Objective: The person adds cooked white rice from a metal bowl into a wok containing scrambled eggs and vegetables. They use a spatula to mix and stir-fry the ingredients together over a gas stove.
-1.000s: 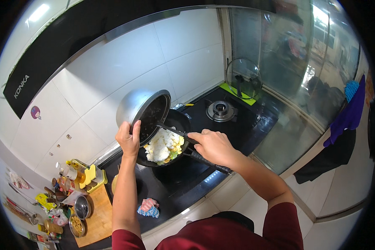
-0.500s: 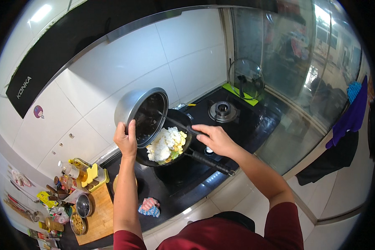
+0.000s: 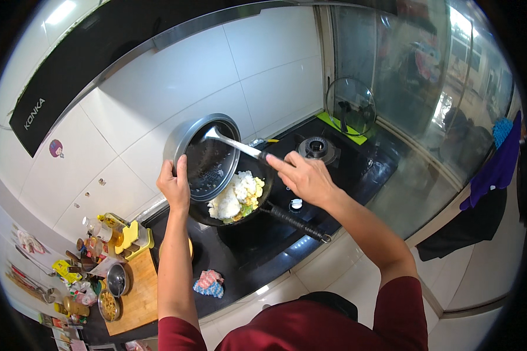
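Note:
My left hand grips the rim of a grey rice cooker pot, tilted on its side over a black wok. Inside the pot, a few rice grains cling to the dark wall. My right hand is closed round the dark handle of a metal spatula, whose head reaches into the upper part of the pot. White rice lies heaped in the wok, with yellow egg and some green bits at its right and lower edges. The wok's wrapped handle points to the lower right, with neither hand on it.
Behind the wok, a second burner sits on the black hob. A glass lid leans at the back right on a green board. A cloth lies on the counter, left of which are a cutting board, bowls and seasoning bottles.
The spatula has been raised, and its head now shows inside the pot. My right hand has moved up and to the right. The pot's opening has turned more toward me.

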Motion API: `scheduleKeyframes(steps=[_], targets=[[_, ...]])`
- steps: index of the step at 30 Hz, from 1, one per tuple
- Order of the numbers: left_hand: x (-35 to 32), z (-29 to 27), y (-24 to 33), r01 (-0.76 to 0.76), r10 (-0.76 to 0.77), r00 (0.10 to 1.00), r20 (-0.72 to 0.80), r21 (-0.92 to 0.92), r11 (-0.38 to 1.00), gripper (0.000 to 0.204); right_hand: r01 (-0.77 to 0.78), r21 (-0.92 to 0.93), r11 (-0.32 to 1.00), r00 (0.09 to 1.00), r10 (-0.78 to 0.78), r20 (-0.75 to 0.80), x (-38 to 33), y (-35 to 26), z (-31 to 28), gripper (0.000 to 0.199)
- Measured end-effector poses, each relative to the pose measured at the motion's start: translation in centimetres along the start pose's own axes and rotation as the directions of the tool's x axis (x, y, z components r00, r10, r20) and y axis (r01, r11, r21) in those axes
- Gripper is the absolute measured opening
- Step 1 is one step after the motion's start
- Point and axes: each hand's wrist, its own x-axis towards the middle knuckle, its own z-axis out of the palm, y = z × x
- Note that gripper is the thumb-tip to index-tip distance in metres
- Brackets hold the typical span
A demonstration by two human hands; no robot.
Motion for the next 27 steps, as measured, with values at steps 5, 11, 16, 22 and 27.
scheduleKeyframes(steps=[5, 11, 16, 22, 27], targets=[[0.1, 0.0, 0.1, -0.006, 0.006, 1.0, 0.021, -0.007, 1.0, 0.042, -0.19, 0.046, 0.981, 0.967, 0.179, 0.181, -1.4, 0.3, 0.6, 0.044], [0.5, 0.0, 0.3, 0.006, -0.006, 1.0, -0.008, -0.011, 1.0, 0.042, -0.224, 0.147, 0.963, 0.971, 0.208, 0.118, -1.0, 0.2, 0.1, 0.039], [0.6, 0.0, 0.8, -0.011, 0.01, 0.999, -0.03, -0.016, 1.0, 0.043, -0.339, 0.403, 0.85, 0.937, 0.268, 0.224, -1.6, 0.8, 2.0, 0.038], [0.6, -0.2, -0.4, 0.018, -0.022, 0.996, -0.082, -0.045, 0.999, 0.045, -0.426, 0.52, 0.741, 0.9, 0.289, 0.325, -0.8, -0.5, 1.0, 0.037], [0.9, -0.5, -0.3, 0.046, -0.052, 0.994, -0.093, -0.06, 0.997, 0.044, -0.414, 0.481, 0.773, 0.9, 0.267, 0.345, -1.1, 0.1, 2.0, 0.04]])
